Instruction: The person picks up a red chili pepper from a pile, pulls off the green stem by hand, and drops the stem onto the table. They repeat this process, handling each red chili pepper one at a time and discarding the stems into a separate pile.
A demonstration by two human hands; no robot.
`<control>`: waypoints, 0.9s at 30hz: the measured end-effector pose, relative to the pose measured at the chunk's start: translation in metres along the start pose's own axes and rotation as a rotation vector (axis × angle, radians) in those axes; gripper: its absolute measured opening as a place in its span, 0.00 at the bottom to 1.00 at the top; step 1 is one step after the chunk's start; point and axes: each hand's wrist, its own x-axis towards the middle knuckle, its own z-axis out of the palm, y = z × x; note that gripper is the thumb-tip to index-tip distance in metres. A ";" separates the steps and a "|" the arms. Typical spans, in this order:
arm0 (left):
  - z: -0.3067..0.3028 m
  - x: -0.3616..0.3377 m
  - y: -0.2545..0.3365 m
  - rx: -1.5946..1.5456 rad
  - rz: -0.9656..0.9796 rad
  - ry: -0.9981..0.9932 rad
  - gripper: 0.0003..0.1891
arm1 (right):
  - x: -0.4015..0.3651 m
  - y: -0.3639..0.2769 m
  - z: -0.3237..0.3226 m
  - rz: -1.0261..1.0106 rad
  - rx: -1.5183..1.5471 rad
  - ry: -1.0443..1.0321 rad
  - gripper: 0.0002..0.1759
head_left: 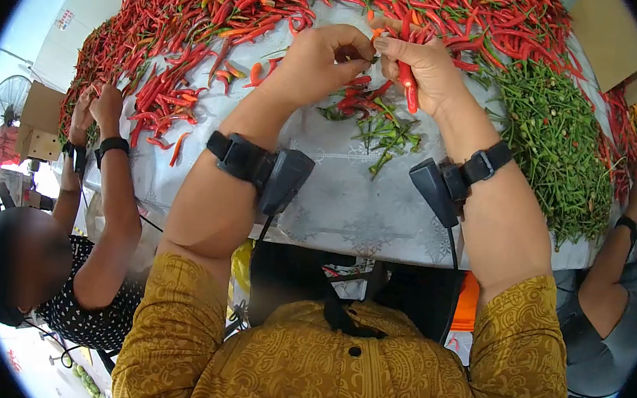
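Note:
Several red chillies (408,77) are held in my right hand (427,70), its fingers wrapped round them and its thumb pointing left. My left hand (328,60) is pinched close beside that thumb, at a small dark green bit, perhaps a stem; what lies between its fingertips is too small to name. Below the hands, loose green stems (386,133) and a few red chillies (354,103) lie on the white patterned cloth (357,195). A wide heap of red chillies (198,11) curves along the far side of the table.
A big pile of green stems (554,145) is on the right. Smaller chillies (167,100) lie at left. One person (102,255) works at the left side and another (616,289) at the right edge. Cardboard boxes (610,39) stand at the back right. Cables hang from both wrist devices.

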 end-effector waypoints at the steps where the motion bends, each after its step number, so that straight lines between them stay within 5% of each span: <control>1: 0.001 0.000 0.001 -0.046 -0.037 -0.025 0.09 | -0.001 0.000 0.002 -0.010 -0.044 0.011 0.12; 5: 0.003 0.001 0.000 -0.215 -0.088 -0.038 0.10 | -0.001 0.003 0.001 -0.040 -0.051 0.030 0.11; 10: -0.003 0.000 0.008 0.035 -0.309 -0.058 0.10 | 0.002 0.004 -0.006 -0.123 -0.054 0.043 0.12; 23: -0.002 -0.001 0.006 0.072 -0.217 -0.047 0.10 | 0.002 0.005 -0.002 -0.149 -0.190 0.127 0.11; 27: -0.003 0.000 0.001 -0.024 -0.103 -0.067 0.10 | 0.002 0.006 -0.004 -0.122 -0.023 0.112 0.08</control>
